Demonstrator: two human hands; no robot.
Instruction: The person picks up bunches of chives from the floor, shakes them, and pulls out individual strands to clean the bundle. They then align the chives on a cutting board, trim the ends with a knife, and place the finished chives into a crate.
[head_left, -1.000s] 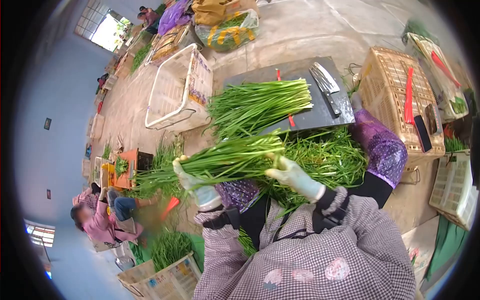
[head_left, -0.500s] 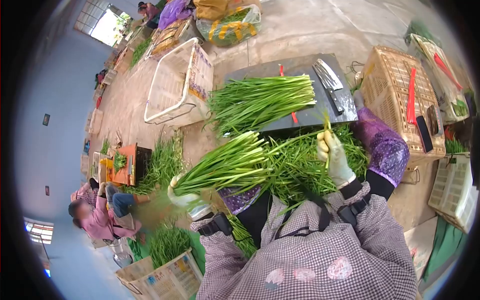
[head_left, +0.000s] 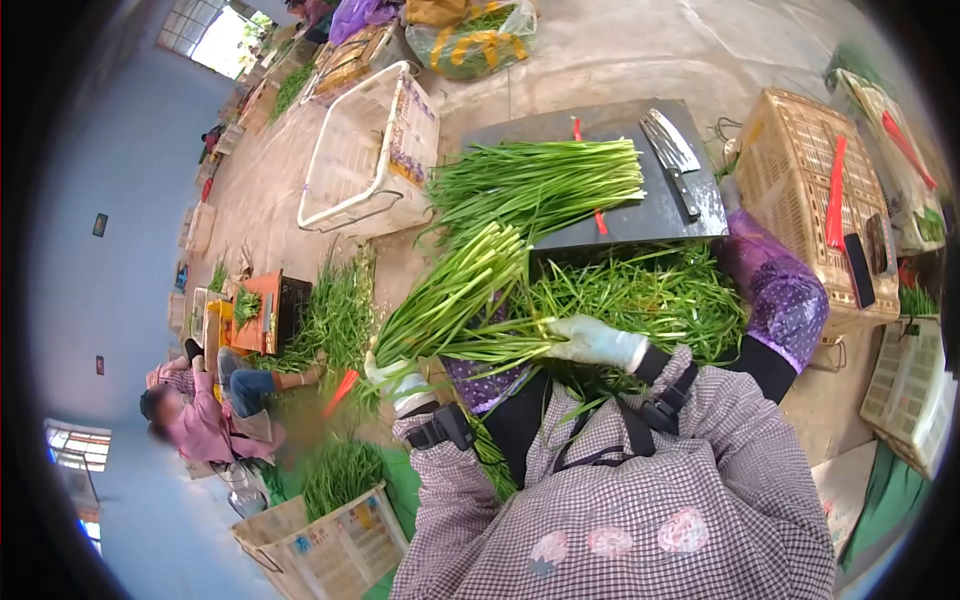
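Observation:
My left hand, in a pale glove, is closed round the leafy end of a bunch of garlic chives. The bunch's pale cut ends point up toward the board. My right hand, also gloved, is closed at the pale ends of a few chive stalks that stretch across from the left hand. A larger pile of garlic chives lies on the dark board, over a red strip. Beside that pile rests a cleaver-like knife. Loose chive leaves cover my lap below the board.
A white crate stands left of the board. To the right, a tan crate carries red strips and a phone. Another person sits at the left near a crate of greens.
My right hand has moved down and left from beside the board to the bunch. The bunch in my left hand has tilted more upright. A red strip now shows near my left hand.

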